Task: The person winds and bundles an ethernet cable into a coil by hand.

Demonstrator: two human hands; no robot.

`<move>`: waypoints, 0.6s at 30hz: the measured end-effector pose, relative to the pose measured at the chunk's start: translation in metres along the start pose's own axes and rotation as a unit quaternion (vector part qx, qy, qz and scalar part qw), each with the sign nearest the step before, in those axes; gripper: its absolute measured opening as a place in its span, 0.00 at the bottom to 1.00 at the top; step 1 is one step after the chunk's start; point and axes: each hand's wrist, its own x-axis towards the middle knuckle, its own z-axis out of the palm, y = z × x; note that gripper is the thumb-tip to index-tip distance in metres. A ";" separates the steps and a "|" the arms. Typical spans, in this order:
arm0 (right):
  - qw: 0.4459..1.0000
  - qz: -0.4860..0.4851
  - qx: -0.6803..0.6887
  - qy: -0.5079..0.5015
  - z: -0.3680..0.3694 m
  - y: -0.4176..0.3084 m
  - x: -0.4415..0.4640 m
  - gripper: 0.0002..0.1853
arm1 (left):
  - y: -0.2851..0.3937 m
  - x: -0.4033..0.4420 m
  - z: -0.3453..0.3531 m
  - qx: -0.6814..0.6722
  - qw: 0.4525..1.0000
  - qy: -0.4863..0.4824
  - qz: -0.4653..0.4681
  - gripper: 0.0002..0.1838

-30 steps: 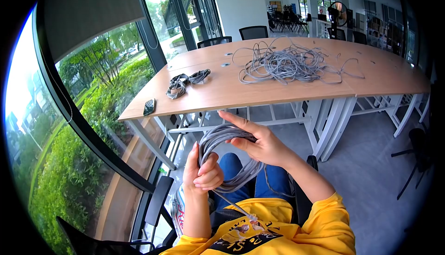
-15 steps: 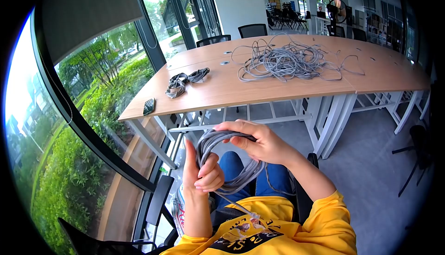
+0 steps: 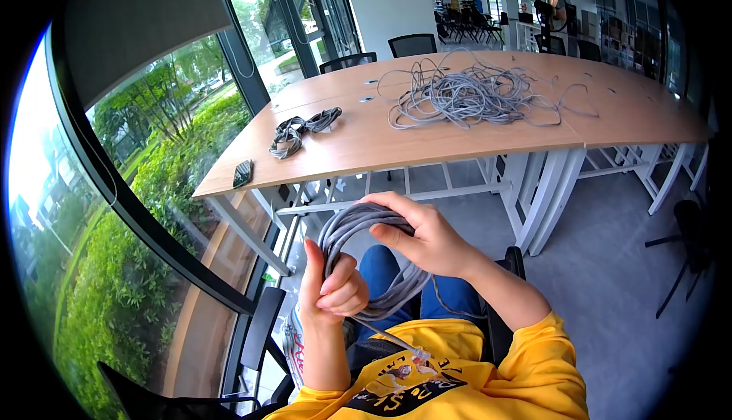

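A coil of grey network cable (image 3: 400, 289) hangs in front of my chest, above my lap. My left hand (image 3: 334, 286) grips its left side, fingers curled round the strands and thumb pointing up. Over the top of the loops lies my right hand (image 3: 419, 231), its fingers wrapped on the far side and its thumb on the near side. One cable end with a clear plug (image 3: 420, 354) rests against my yellow shirt. Another strand hangs down at the right of the coil, across my leg.
On the wooden table (image 3: 366, 145) lie a big tangle of grey cable (image 3: 480, 98), a smaller tied bundle (image 3: 288, 138) and a phone (image 3: 242, 173). Chairs (image 3: 412, 45) stand behind it. Windows line the left, and a chair armrest (image 3: 263, 328) is beside me.
My right hand has shifted slightly on the top of the coil, closing more over the strands. My left hand keeps its hold. The view has tilted down very slightly.
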 end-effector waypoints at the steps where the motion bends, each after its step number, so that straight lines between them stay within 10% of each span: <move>1: 1.000 0.001 0.001 0.000 0.002 -0.001 -0.001 0.20 | 0.000 -0.001 0.000 0.008 1.000 -0.001 0.000 0.30; 18: 0.991 0.002 -0.075 0.112 0.010 -0.011 -0.013 0.15 | -0.005 -0.005 0.001 0.096 0.993 0.075 0.004 0.20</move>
